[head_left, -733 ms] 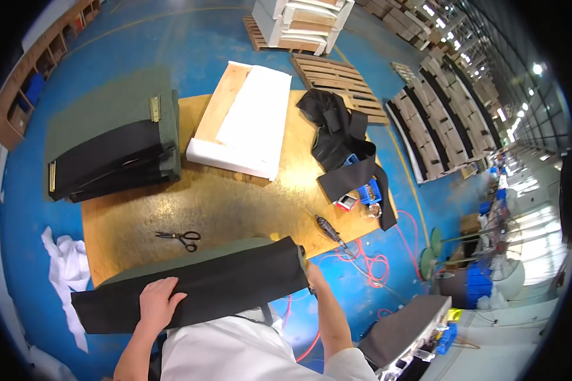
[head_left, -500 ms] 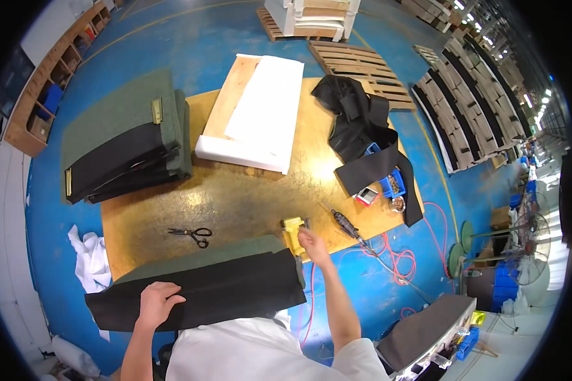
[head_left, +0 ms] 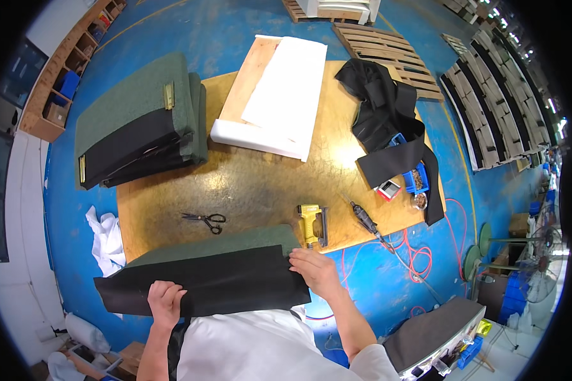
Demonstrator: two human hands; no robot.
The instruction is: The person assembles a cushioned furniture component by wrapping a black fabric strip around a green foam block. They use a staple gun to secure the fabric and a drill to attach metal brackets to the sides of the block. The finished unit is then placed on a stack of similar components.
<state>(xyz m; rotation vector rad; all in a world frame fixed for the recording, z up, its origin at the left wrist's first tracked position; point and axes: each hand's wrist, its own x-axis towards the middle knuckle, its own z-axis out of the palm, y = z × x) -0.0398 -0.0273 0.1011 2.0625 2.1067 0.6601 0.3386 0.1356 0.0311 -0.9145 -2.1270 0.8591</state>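
Note:
A long green panel (head_left: 235,242) lies along the table's near edge, with a strip of black fabric (head_left: 229,277) over most of its near side. My left hand (head_left: 165,303) has its fingers curled over the fabric's near edge, left of the middle. At the right end, my right hand (head_left: 316,272) grips the fabric's edge beside the panel's corner. Just beyond that hand stands a yellow staple gun (head_left: 309,223), apart from it. Black-handled scissors (head_left: 206,220) lie on the tabletop beyond the panel.
On the wooden table (head_left: 248,197) are a stack of green-and-black panels (head_left: 133,120), a white-covered board (head_left: 286,95), rolled-out black fabric (head_left: 388,108), blue bins (head_left: 417,180) and an air tool (head_left: 364,218). Red hoses (head_left: 419,257) trail across the floor to the right.
My right hand has left the staple gun and come back to the fabric's right end. The fingers of my left hand have curled onto the near edge. The view has shifted slightly.

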